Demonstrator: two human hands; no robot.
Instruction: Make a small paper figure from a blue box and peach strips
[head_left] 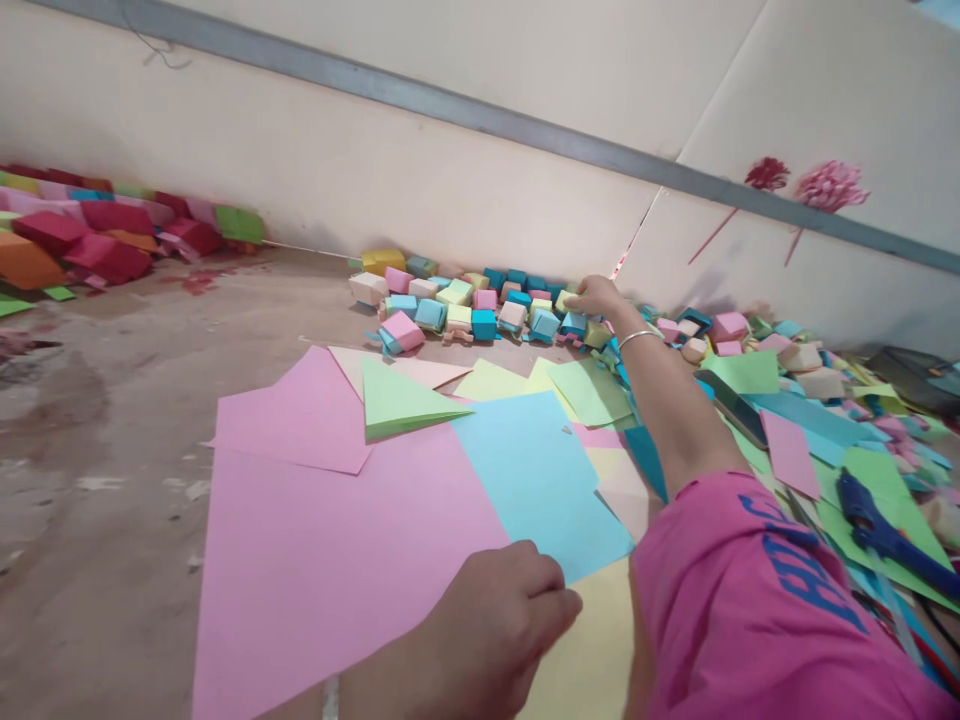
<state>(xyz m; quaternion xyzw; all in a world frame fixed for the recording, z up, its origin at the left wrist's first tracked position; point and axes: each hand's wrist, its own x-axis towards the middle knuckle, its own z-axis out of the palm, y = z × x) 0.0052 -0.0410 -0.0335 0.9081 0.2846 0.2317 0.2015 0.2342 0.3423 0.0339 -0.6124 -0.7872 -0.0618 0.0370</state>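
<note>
My right hand (598, 296) stretches far forward to a row of small box-shaped paper figures (484, 324) in pastel and teal colours. Its fingertips are pinched at a pale yellow paper box (565, 301) at the row's right end. Close to me, my left hand (510, 620) is curled closed above the sheets; whatever its fingers may hold is hidden. Beneath and beside it lie a large pink paper sheet (322, 560), a light blue sheet (536, 470) and a pale yellow sheet (592, 640). A folded green sheet (405, 398) rests on the pink one.
Red, orange and pink paper boxes (112, 235) are heaped at the far left. On the right are a blue glue gun (870, 520), a dark phone (731, 405), paper scraps and more boxes (731, 327). A wall with a metal rail (450, 95) stands behind.
</note>
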